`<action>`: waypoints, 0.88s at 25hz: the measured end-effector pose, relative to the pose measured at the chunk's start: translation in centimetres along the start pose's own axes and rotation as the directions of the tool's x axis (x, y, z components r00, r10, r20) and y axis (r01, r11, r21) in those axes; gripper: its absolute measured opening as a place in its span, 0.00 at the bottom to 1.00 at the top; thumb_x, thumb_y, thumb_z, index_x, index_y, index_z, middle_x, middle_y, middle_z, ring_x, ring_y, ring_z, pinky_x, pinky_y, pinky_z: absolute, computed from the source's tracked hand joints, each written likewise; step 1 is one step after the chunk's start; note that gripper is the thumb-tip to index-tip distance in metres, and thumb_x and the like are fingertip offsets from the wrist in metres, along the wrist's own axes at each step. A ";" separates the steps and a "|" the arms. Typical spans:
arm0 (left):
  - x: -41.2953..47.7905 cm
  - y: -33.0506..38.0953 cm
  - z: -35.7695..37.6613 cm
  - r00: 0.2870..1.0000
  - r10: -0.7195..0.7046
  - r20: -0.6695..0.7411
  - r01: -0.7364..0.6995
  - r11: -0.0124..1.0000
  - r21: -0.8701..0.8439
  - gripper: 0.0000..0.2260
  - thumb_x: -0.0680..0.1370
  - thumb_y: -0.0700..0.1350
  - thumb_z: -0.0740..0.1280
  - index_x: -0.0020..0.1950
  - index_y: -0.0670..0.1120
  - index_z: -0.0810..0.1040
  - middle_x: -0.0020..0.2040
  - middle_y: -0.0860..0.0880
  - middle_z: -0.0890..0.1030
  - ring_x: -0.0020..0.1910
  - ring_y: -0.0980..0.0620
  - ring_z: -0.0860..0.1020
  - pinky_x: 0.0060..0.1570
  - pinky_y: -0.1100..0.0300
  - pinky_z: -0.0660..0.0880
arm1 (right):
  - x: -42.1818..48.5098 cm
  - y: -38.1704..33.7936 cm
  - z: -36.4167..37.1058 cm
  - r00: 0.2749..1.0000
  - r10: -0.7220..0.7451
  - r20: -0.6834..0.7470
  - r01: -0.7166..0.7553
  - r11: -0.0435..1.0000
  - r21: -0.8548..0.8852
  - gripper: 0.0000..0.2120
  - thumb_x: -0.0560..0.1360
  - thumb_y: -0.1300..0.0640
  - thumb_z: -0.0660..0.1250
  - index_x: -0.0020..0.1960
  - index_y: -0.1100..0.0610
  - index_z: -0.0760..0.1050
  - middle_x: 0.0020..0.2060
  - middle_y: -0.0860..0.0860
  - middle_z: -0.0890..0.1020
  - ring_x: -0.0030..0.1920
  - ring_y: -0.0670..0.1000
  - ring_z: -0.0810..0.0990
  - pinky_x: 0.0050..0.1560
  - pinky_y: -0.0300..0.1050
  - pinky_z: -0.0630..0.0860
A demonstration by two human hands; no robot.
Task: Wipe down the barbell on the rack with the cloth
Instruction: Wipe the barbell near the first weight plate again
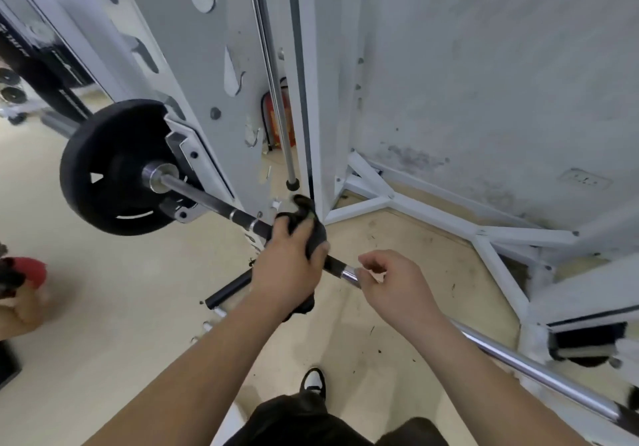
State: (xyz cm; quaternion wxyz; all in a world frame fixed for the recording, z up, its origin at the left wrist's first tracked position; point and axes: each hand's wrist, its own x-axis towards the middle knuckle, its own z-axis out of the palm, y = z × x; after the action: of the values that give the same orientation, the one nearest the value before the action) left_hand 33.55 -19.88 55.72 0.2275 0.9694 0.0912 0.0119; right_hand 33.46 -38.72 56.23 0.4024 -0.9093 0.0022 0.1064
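The barbell (pixel 214 202) runs from a black weight plate (pixel 107 169) at left down to the lower right, resting in the white rack (pixel 207 75). My left hand (pixel 285 266) grips a black cloth (pixel 307 224) wrapped round the bar's dark knurled section, just right of the rack upright. My right hand (pixel 394 286) curls round the chrome part of the bar right beside the left hand; the bar shows again past my right forearm as a chrome shaft (pixel 539 374).
A chrome guide rod (pixel 276 100) stands vertical behind the cloth. White base struts (pixel 449 217) of the rack spread over the beige floor at right, by a stained wall (pixel 501 65). A red fire extinguisher (pixel 280 120) sits behind the upright. My shoe (pixel 313 381) is below.
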 end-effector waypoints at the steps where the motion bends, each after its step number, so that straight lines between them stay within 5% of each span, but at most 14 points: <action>1: 0.6 -0.2 1.6 0.995 0.076 0.058 -0.084 0.985 0.149 0.19 0.82 0.59 0.62 0.70 0.53 0.73 0.67 0.45 0.69 0.55 0.40 0.78 0.45 0.51 0.77 | 0.7 -0.1 0.5 1.000 0.005 0.020 -0.003 0.996 -0.087 0.13 0.76 0.52 0.70 0.60 0.51 0.82 0.54 0.45 0.83 0.55 0.47 0.80 0.57 0.45 0.77; 3: 1.1 -0.7 3.7 0.959 0.257 0.122 -0.283 0.903 0.323 0.16 0.83 0.59 0.59 0.64 0.53 0.77 0.63 0.45 0.71 0.52 0.41 0.78 0.39 0.51 0.76 | 2.0 -0.4 1.2 0.996 0.021 0.087 -0.001 0.974 -0.225 0.17 0.76 0.48 0.70 0.62 0.51 0.81 0.56 0.47 0.81 0.58 0.49 0.79 0.57 0.48 0.77; 5: 2.4 -2.6 3.0 0.909 0.399 0.117 -0.415 0.856 0.309 0.14 0.83 0.58 0.60 0.60 0.55 0.80 0.59 0.48 0.75 0.48 0.43 0.80 0.36 0.51 0.77 | 2.9 -0.8 1.6 0.987 0.034 0.159 0.016 0.952 -0.306 0.18 0.76 0.46 0.69 0.63 0.51 0.80 0.56 0.48 0.80 0.58 0.51 0.79 0.56 0.50 0.77; 7: 4.8 -5.4 1.1 0.939 0.338 0.069 -0.344 0.896 0.280 0.13 0.82 0.58 0.60 0.60 0.57 0.80 0.57 0.51 0.76 0.48 0.44 0.81 0.38 0.51 0.80 | 3.4 -1.1 1.7 0.977 0.039 0.208 0.030 0.947 -0.319 0.19 0.75 0.44 0.68 0.63 0.50 0.79 0.56 0.47 0.80 0.57 0.51 0.79 0.56 0.51 0.78; 10: 6.4 -6.7 0.9 0.996 0.042 -0.075 -0.025 0.975 0.219 0.12 0.83 0.54 0.61 0.61 0.53 0.81 0.54 0.49 0.76 0.50 0.42 0.79 0.40 0.48 0.80 | 3.9 -1.8 2.3 0.973 0.039 0.228 0.036 0.949 -0.314 0.16 0.73 0.42 0.69 0.55 0.50 0.81 0.50 0.47 0.80 0.51 0.50 0.79 0.51 0.51 0.79; 12: 4.6 -4.8 3.2 0.993 0.109 -0.050 -0.098 0.978 0.186 0.11 0.82 0.51 0.63 0.59 0.50 0.81 0.53 0.47 0.76 0.51 0.41 0.79 0.40 0.47 0.80 | 4.3 -2.4 3.2 0.972 0.028 0.231 0.058 0.932 -0.357 0.11 0.74 0.44 0.69 0.49 0.50 0.82 0.46 0.47 0.79 0.47 0.52 0.79 0.45 0.49 0.78; 15: 2.4 -4.8 3.4 0.901 0.425 0.087 -0.432 0.897 0.094 0.12 0.81 0.51 0.64 0.64 0.55 0.78 0.57 0.51 0.77 0.52 0.45 0.80 0.42 0.48 0.81 | 4.8 -2.8 3.9 0.983 0.016 0.181 0.063 0.905 -0.421 0.09 0.74 0.46 0.68 0.46 0.49 0.83 0.43 0.47 0.77 0.44 0.52 0.77 0.36 0.45 0.72; 17: 4.6 -7.7 1.5 0.925 0.377 0.055 -0.380 0.921 0.085 0.14 0.82 0.53 0.61 0.66 0.58 0.77 0.59 0.52 0.77 0.53 0.47 0.80 0.42 0.49 0.82 | 4.8 -2.9 3.9 0.987 0.027 0.158 0.043 0.905 -0.424 0.08 0.74 0.45 0.69 0.48 0.47 0.84 0.43 0.46 0.76 0.43 0.51 0.76 0.33 0.43 0.68; 20: 5.5 -8.7 0.8 0.990 0.097 -0.106 -0.086 0.991 0.107 0.12 0.81 0.49 0.63 0.62 0.50 0.80 0.56 0.47 0.77 0.50 0.41 0.80 0.44 0.47 0.81 | 4.8 -3.2 4.1 0.989 0.054 0.135 0.006 0.913 -0.408 0.08 0.73 0.46 0.70 0.49 0.47 0.84 0.43 0.45 0.79 0.42 0.49 0.78 0.35 0.43 0.72; 22: 3.3 -6.7 2.4 0.979 0.191 -0.069 -0.185 0.979 0.084 0.08 0.80 0.45 0.66 0.58 0.48 0.80 0.53 0.46 0.77 0.45 0.40 0.79 0.41 0.48 0.79 | 4.8 -3.3 4.4 0.993 0.059 0.106 -0.009 0.905 -0.425 0.08 0.73 0.47 0.70 0.49 0.47 0.84 0.43 0.44 0.78 0.42 0.49 0.77 0.36 0.43 0.72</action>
State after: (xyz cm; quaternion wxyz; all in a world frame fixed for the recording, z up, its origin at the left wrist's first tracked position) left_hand 35.81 -14.39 50.56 0.1842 0.9806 0.0084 0.0671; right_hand 37.62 -32.89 54.83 0.1929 -0.9670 -0.0285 0.1641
